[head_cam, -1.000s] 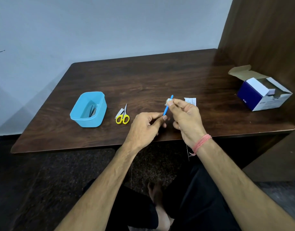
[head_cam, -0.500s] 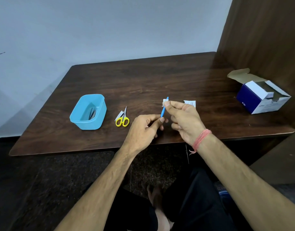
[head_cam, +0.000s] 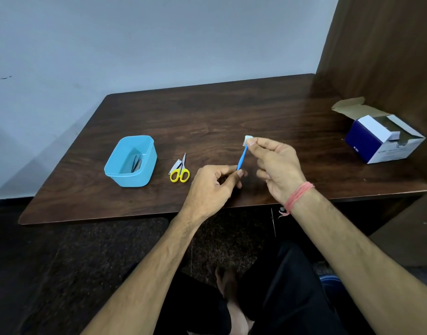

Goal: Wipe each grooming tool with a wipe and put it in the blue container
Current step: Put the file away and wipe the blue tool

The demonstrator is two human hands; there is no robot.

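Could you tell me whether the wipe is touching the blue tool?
Touching: the head view shows the right hand pinching the wipe around the blue tool tip.

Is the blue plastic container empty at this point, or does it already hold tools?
Not empty. The blue plastic container holds dark slender metal tools leaning on its inner wall; their exact kind and number cannot be told.

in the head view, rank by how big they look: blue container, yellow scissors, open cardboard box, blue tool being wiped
1. open cardboard box
2. blue container
3. yellow scissors; the blue tool looks about as long but far thinner, and it is partly hidden, so unsure.
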